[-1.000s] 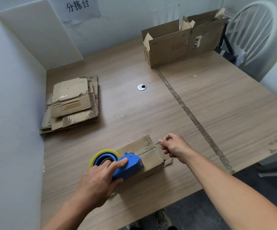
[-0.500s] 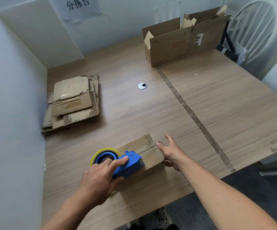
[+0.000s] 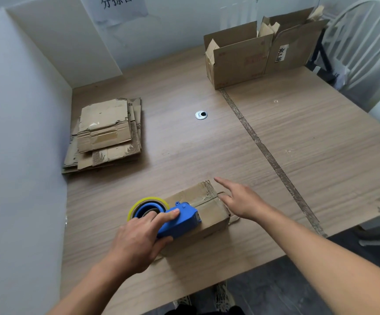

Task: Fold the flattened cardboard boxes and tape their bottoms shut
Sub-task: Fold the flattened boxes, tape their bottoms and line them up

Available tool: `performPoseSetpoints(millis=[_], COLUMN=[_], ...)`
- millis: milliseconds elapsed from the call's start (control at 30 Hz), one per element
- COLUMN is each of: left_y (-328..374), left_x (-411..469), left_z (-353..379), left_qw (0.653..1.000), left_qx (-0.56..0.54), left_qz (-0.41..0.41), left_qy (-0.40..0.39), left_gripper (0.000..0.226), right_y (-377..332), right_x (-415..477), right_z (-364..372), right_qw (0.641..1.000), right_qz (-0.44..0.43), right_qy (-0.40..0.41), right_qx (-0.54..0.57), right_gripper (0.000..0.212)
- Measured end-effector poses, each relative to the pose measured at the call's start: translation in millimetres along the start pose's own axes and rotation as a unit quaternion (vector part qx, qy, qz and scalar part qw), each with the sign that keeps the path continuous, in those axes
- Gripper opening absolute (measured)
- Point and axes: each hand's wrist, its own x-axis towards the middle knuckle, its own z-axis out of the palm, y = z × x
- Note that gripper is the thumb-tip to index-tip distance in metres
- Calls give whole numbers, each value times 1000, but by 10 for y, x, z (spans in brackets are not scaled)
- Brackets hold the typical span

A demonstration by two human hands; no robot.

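Observation:
A small folded cardboard box lies near the table's front edge with its flaps on top. My left hand grips a blue tape dispenser with a yellow-rimmed roll, pressed onto the box's top near its left end. My right hand is open with fingers spread, its palm against the box's right end. A stack of flattened cardboard boxes lies at the left, by the white partition.
Two assembled open boxes stand at the back of the wooden table. A metal grommet sits mid-table. White partition walls close the left and back. A white chair stands at the far right.
My right hand went from a pinch at the box's far right corner to open, spread fingers against the box's right end. The left hand and dispenser stayed in place.

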Motion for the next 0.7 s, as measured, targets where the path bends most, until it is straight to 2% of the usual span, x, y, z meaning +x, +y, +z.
performPoseSetpoints(millis=[33, 100, 167, 267, 367, 467, 633, 700], left_y=[-5, -13, -28, -58, -85, -130, -429, -573], left_x=[-7, -21, -21, -11, -4, 0, 5, -41], left_z=[10, 33, 41, 55, 35, -55, -431, -552], left_qw=[1000, 1000, 999, 998, 998, 997, 993, 984], left_qx=[-5, -19, -34, -55, -66, -66, -79, -122], left_qz=[-5, -11, -13, -4, 2, 17, 2, -23], left_qy=[-1, -2, -10, -12, -19, -23, -84, -128], left_gripper=[53, 54, 56, 56, 57, 60, 62, 59], right_y=[-32, -123, -184, -276, -248, -154, -187, -160], right_x=[-22, -67, -23, 166, 247, 220, 235, 228], right_z=[-88, -205, -214, -167, -101, -69, -104, -98], right_qw=[997, 977, 945, 913, 925, 924, 912, 904], right_qz=[-71, -184, -234, -253, -271, -308, -309, -305], right_qy=[-8, -95, -171, -201, -187, -174, -192, -204], right_qx=[-3, -42, -151, -249, -190, -144, -188, -220], right_gripper=[67, 92, 114, 128, 126, 111, 103, 99])
